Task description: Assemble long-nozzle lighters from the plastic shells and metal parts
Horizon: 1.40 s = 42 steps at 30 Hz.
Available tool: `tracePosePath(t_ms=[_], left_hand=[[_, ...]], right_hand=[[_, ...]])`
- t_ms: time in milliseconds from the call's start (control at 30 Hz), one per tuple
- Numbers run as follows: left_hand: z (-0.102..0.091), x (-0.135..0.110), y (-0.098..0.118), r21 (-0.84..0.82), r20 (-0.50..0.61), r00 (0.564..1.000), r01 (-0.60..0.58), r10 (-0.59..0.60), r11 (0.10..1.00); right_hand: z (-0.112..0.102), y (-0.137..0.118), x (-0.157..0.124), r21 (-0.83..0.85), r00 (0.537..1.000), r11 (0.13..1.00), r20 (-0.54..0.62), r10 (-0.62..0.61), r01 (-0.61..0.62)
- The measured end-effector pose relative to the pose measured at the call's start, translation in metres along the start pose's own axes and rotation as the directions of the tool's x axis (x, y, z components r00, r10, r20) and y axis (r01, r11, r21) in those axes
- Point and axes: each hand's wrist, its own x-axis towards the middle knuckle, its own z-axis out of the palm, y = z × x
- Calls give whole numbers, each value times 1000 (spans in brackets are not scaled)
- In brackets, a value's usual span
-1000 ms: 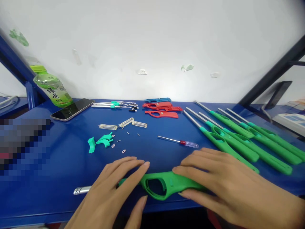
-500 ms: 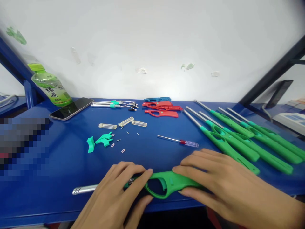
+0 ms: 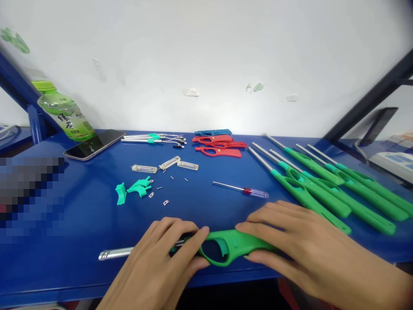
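Note:
A green long-nosed lighter [image 3: 230, 245] lies crosswise between my two hands near the front edge of the table. My left hand [image 3: 161, 254] grips the front end of its body, thumb below and fingers on top. Past the knuckles, its metal tube [image 3: 115, 253] points left; part of the joint between tube and body is hidden by my fingers. A teal trigger shows inside the oval loop. My right hand [image 3: 287, 241] pinches the handle from the right, fingers above and thumb beneath, covering the handle's end.
Several finished-looking green lighters [image 3: 309, 193] lie at the right. A screwdriver [image 3: 248, 190] rests mid-table. Red shells [image 3: 219, 152], clear fuel tanks [image 3: 144, 168], teal triggers [image 3: 139, 188], small metal bits and metal tubes [image 3: 145, 138] lie farther back. A phone [image 3: 95, 144] and bottle [image 3: 66, 113] stand left.
Both hands keep their hold on the lighter, which sits very slightly farther right and higher. The view has shifted a little.

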Motion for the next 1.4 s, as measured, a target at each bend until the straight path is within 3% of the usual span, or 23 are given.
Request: tracePosePath(t_ms=[333,633,933,1067,1300,1400], left_hand=[[0,0,2,52,38,999,-30,28,998],[2,-2,2,118,87,994,-77,67,990],[6,-10,0,-15,-53,998,-16,16,1000],[3,-17,-4,46,-110,994,-8,13,999],[0,-18,-7,110,-166,986,-7,25,994],[-2,-15,-1,102,-165,986,-1,18,995]], right_hand=[[6,0,-3,71,999,997,19,37,-38],[9,-1,-6,214,965,951,188,184,-223],[11,-5,-3,382,922,841,218,322,-384],[16,-15,9,462,928,805,175,329,-372],[30,-20,18,504,968,844,-52,244,-185],[29,-19,16,520,965,832,-57,258,-191]])
